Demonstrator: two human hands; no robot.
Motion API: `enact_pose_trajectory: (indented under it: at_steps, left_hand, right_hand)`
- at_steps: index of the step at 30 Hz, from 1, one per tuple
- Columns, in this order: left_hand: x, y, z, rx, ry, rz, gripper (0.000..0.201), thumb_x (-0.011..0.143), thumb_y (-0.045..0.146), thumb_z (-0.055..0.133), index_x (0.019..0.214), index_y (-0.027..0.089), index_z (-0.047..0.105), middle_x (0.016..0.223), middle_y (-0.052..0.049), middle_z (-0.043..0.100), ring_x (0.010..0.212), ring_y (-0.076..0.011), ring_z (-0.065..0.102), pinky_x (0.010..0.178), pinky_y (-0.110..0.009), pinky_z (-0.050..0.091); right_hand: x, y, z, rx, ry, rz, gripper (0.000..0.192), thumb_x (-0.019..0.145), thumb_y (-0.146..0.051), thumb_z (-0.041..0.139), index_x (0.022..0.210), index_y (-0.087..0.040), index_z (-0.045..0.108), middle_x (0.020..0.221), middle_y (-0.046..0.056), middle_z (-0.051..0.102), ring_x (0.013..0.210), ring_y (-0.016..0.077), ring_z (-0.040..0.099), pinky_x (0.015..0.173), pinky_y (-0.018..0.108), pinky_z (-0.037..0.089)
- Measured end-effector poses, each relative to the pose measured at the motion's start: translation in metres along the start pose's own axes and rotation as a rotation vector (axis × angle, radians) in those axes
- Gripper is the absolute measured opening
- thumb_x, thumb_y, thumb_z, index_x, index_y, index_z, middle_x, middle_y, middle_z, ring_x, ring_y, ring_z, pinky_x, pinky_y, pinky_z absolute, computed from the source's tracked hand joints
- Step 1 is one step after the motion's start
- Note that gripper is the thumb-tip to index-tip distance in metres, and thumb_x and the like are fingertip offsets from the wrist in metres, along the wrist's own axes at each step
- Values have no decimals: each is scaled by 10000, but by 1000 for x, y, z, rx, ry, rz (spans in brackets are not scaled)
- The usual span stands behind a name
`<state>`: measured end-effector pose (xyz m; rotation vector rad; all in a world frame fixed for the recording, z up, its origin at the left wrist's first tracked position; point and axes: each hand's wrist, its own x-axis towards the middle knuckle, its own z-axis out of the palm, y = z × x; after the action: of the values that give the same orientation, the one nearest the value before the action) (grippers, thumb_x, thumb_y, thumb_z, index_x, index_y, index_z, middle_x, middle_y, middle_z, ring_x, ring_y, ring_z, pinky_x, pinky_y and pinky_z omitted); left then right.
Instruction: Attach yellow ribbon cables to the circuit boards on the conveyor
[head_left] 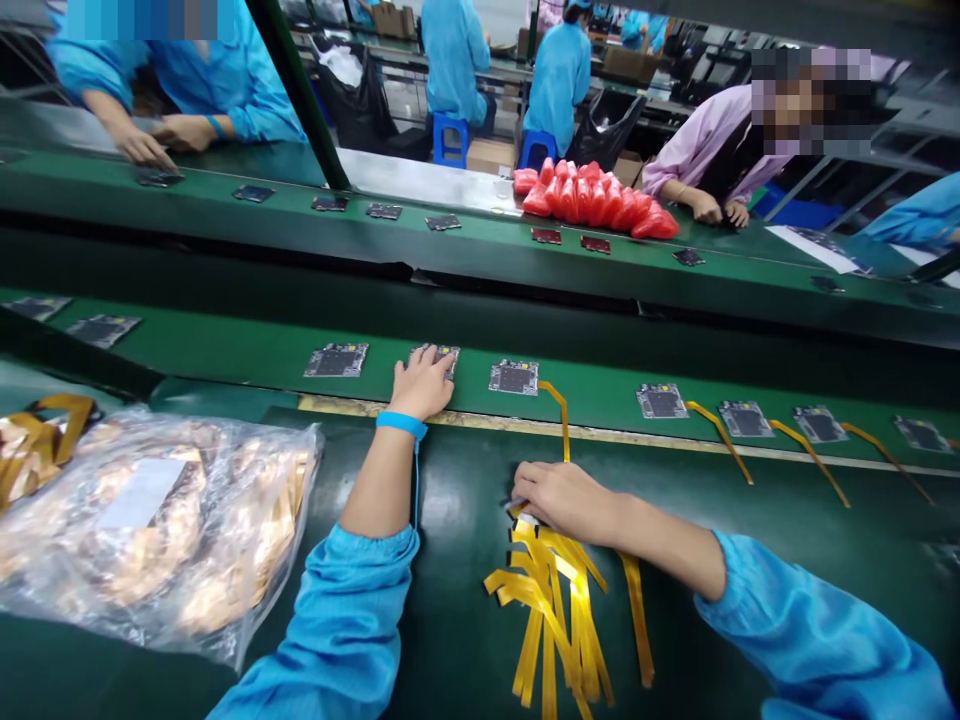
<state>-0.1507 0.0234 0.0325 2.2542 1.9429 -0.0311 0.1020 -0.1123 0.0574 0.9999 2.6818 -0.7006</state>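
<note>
Left hand is pressing, fingers flat together, on circuit board at frame centre, on belt | right hand is pinching one strip from yellow ribbon cables on counter, lower centre | next move likely needs cable-to-board alignment

No text, brand, number or sign can be read anywhere. The white label on the clear bag is blurred behind the plastic. The circuit boards on the green belt are too small to show any print, and the yellow strips bear no legible marking.
</note>
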Motion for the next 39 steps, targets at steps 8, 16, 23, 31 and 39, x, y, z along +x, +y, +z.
enact_pose_trajectory:
  at_steps: [8,16,23,31,39]
  left_hand:
    - [-5,16,-8,-8,73,-76,397,964,328,496,1289,250,711,1317,-161,625,1250,-378,544,981,-548,499]
    - [-4,29,-1,-26,158,-110,323,924,333,543,1171,219,718,1262,-167,625,1203,-375,538,931,-512,492]
    - [-2,37,7,-9,236,-112,280,904,346,559,1075,208,732,1215,-160,644,1163,-365,553,924,-495,483]
    - [1,40,10,-42,226,-106,303,955,273,493,1067,212,768,1178,-152,668,1157,-355,569,901,-471,498]
    - [-1,30,-4,-88,134,-21,324,1007,282,472,1030,236,792,1218,-91,718,1135,-305,608,906,-423,534]
  right_hand:
    - [-7,10,-4,245,121,58,69,999,-174,650,1020,-218,699,1026,43,760,910,196,702,742,280,448]
    - [3,31,-28,389,288,140,74,987,-273,701,939,-217,708,973,34,751,845,179,672,714,259,426]
    - [21,36,-32,407,321,107,57,973,-249,702,934,-213,723,867,9,743,761,154,646,689,245,400]
    - [58,65,-27,515,449,193,132,953,-267,683,1001,-206,790,957,34,798,875,192,709,774,260,477]
    - [109,82,-33,532,636,425,188,933,-287,660,881,-171,798,815,33,777,773,193,687,696,258,441]
